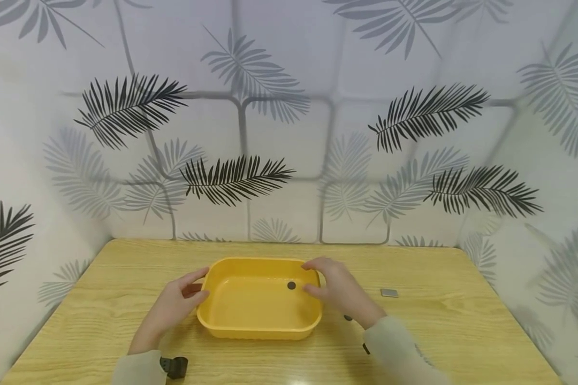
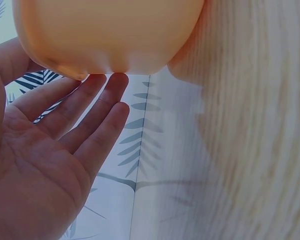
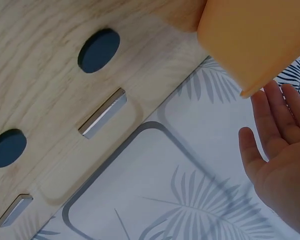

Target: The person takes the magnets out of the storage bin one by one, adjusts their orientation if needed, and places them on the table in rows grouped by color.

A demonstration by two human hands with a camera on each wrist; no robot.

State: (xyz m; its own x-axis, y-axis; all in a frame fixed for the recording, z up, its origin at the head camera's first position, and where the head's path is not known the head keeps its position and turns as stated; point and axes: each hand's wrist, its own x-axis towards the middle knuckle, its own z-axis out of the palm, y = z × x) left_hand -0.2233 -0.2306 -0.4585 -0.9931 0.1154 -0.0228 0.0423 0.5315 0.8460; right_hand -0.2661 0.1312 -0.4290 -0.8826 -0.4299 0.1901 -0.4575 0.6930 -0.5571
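Note:
A yellow rectangular tray (image 1: 250,310) with rounded corners is on the wooden table. A small dark disc (image 1: 291,285) lies inside it, toward the right. My left hand (image 1: 175,302) is at the tray's left side; in the left wrist view its fairly straight fingers (image 2: 97,132) meet the tray's rim at their tips. On the opposite side, my right hand (image 1: 339,289) reaches the right rim, thumb and index finger apart. Its fingers (image 3: 262,117) look extended in the right wrist view, with the little finger clear of the tray. How firmly either thumb presses is hidden.
Right of the tray lie a small silver bar (image 1: 389,293), a dark disc (image 1: 348,317) and another small dark piece (image 1: 366,348) near the right sleeve. The right wrist view shows two dark discs (image 3: 98,50) and two metal bars (image 3: 103,114). Leaf-patterned sheeting (image 1: 284,208) surrounds the table.

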